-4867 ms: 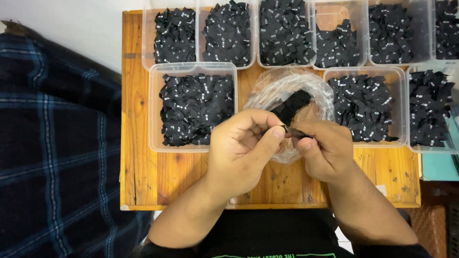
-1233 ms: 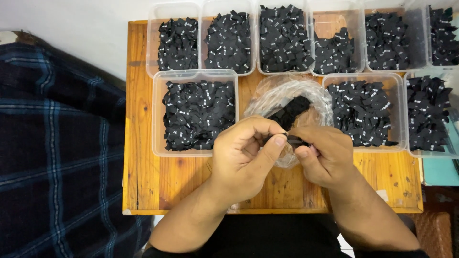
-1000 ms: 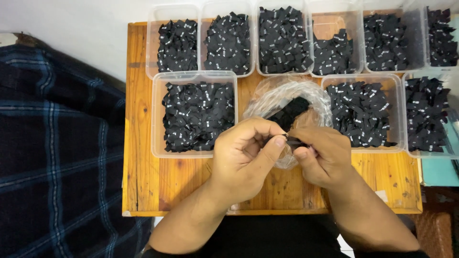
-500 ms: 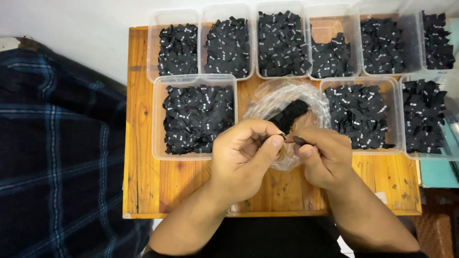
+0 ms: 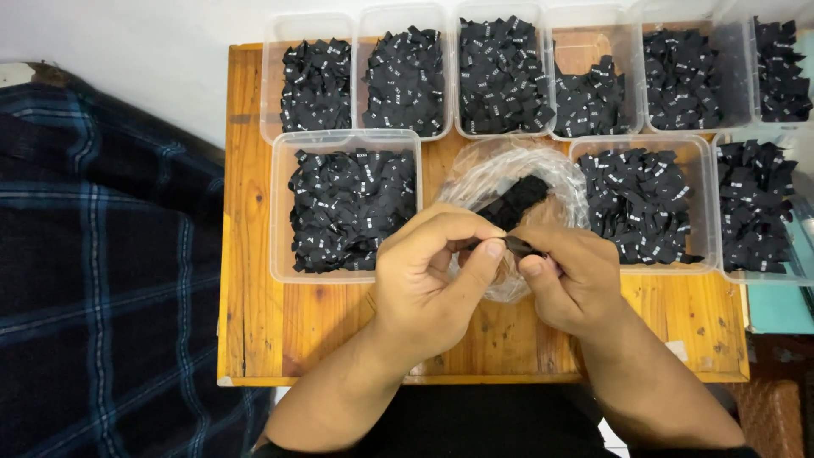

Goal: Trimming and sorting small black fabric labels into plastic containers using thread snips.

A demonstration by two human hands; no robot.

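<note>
My left hand (image 5: 432, 280) and my right hand (image 5: 572, 276) meet over the middle of a small wooden table (image 5: 246, 254). Both pinch a small black fabric label (image 5: 515, 245) between thumbs and fingertips. Just behind the hands lies a clear plastic bag (image 5: 509, 174) with a dark stack of the same labels (image 5: 517, 199) inside. My left hand hides part of the bag's front.
Several clear plastic tubs full of black labels surround the bag: a row along the back (image 5: 407, 80), one at the left (image 5: 352, 208), others at the right (image 5: 644, 203). A dark plaid cloth (image 5: 93, 280) lies left of the table. A teal surface (image 5: 776, 309) shows at the right edge.
Both hands stay in place, fingers shifting slightly on the small label. The view has drifted a little.
</note>
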